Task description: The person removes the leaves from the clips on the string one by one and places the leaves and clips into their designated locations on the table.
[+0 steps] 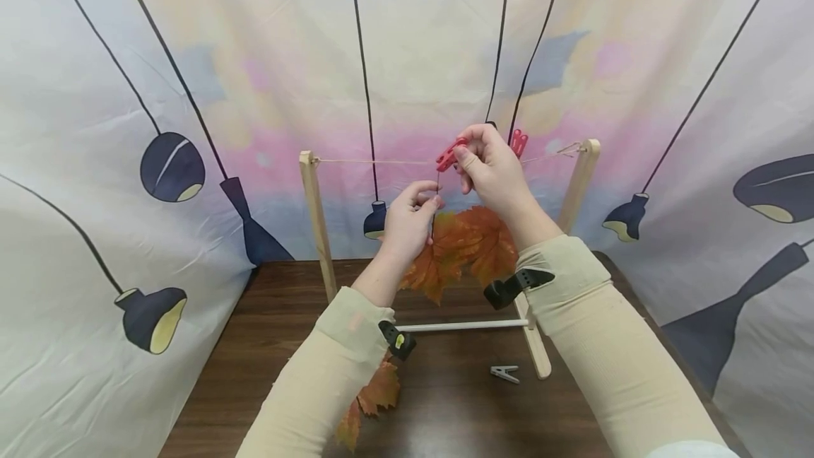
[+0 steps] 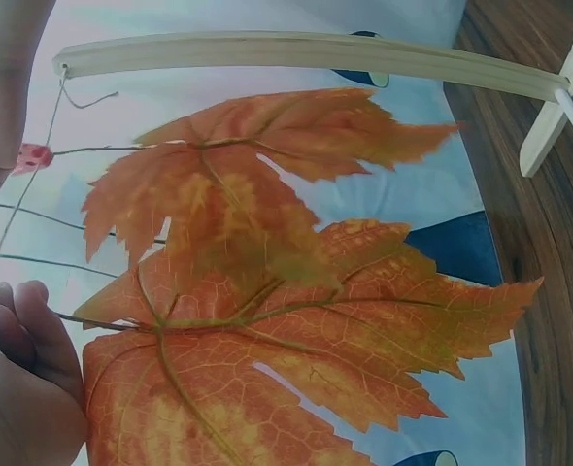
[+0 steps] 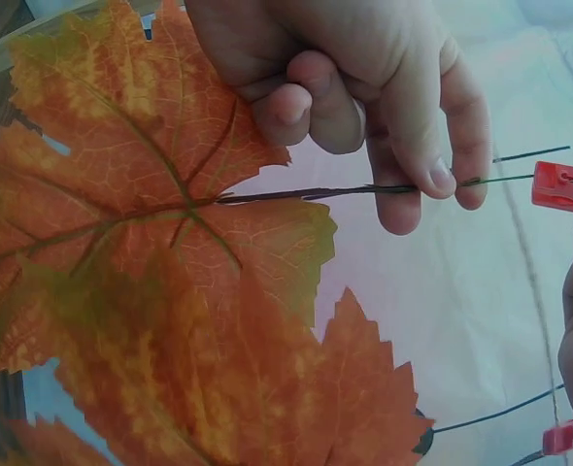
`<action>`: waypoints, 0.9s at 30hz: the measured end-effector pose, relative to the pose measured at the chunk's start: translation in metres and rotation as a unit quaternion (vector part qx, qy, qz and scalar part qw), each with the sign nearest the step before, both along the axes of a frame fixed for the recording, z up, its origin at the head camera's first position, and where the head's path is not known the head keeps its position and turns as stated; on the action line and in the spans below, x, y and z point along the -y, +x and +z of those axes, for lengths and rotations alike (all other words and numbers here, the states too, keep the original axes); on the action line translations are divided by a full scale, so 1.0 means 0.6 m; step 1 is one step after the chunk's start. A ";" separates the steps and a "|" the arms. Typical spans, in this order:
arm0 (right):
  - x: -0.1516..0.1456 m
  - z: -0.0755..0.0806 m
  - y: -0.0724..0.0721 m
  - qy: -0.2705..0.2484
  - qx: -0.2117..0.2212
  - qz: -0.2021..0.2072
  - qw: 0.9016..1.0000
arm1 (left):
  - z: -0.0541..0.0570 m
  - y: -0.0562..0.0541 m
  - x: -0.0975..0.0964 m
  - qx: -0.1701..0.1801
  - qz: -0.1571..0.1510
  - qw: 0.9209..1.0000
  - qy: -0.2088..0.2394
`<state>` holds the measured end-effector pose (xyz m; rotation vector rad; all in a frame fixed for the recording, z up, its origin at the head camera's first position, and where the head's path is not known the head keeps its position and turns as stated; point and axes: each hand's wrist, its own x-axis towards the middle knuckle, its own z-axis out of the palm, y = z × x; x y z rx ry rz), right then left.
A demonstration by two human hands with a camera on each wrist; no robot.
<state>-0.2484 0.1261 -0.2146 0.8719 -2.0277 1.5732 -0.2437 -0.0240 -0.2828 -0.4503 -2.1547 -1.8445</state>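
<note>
My left hand (image 1: 407,221) pinches the thin dark stem (image 3: 316,194) of an orange artificial maple leaf (image 3: 121,184), which hangs below the fingers. Just above and to the right, my right hand (image 1: 494,169) pinches a red clothespin (image 1: 449,155) between thumb and fingers. The stem's tip reaches the clothespin's front end, close to the string (image 1: 369,161). Whether the clothespin bites the string, I cannot tell. To the right, a second red clothespin (image 1: 519,143) sits on the string, with another orange leaf (image 2: 267,136) hanging from it by its stem.
The string runs between two wooden posts (image 1: 316,218) joined low down by a white rod (image 1: 464,326). A grey clothespin (image 1: 505,373) lies on the brown table (image 1: 445,415). More orange leaves (image 1: 379,391) lie near my left forearm. A printed cloth (image 1: 420,41) hangs behind.
</note>
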 end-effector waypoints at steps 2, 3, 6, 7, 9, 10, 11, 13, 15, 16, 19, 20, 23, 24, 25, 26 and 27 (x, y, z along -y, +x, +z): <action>0.000 0.000 0.000 0.000 0.000 0.001 1.000 | 0.001 0.001 0.000 0.000 0.002 1.000 0.000; 0.000 -0.001 0.001 -0.001 0.001 0.001 1.000 | 0.001 0.001 0.000 -0.001 0.002 1.000 0.001; -0.001 -0.002 0.004 0.000 0.002 -0.003 1.000 | 0.001 0.003 -0.001 -0.004 0.000 1.000 0.005; -0.002 -0.004 0.004 0.000 0.001 -0.004 1.000 | 0.001 0.003 -0.001 -0.005 0.000 1.000 0.006; -0.002 -0.006 0.005 -0.002 0.002 -0.007 1.000 | 0.000 0.004 -0.001 -0.005 0.000 1.000 0.007; -0.003 -0.008 0.005 -0.002 0.003 -0.008 1.000 | -0.001 0.005 -0.001 -0.004 0.000 1.000 0.008; -0.003 -0.010 0.005 -0.005 0.004 -0.008 1.000 | -0.001 0.005 -0.001 -0.004 0.000 1.000 0.009; -0.004 -0.015 0.005 -0.010 0.008 -0.012 1.000 | -0.002 0.006 -0.001 -0.001 0.000 1.000 0.009; -0.006 -0.019 0.006 -0.018 0.011 -0.010 1.000 | -0.003 0.007 0.000 0.000 0.000 1.000 0.008; -0.007 -0.021 0.007 -0.023 0.013 -0.009 1.000 | -0.004 0.007 0.000 0.001 0.000 1.000 0.007; -0.009 -0.027 0.009 -0.035 0.019 -0.007 0.999 | -0.006 0.007 0.000 0.004 0.004 1.000 0.004; -0.009 -0.029 0.009 -0.038 0.020 -0.005 0.999 | -0.007 0.006 0.000 0.004 0.005 1.000 0.004; -0.010 -0.035 0.009 -0.046 0.024 -0.004 0.999 | -0.010 0.006 0.000 0.004 0.008 1.000 0.004; -0.010 -0.036 0.009 -0.049 0.026 -0.002 0.998 | -0.011 0.006 0.000 0.003 0.009 1.000 0.004; -0.010 -0.038 0.009 -0.053 0.027 0.000 0.998 | -0.011 0.006 -0.001 0.002 0.009 1.000 0.004; -0.010 -0.040 0.009 -0.058 0.028 0.001 0.998 | -0.012 0.005 -0.001 0.001 0.009 1.000 0.004; -0.010 -0.041 0.008 -0.061 0.029 0.001 0.998 | -0.012 0.006 -0.001 0.000 0.010 1.000 0.003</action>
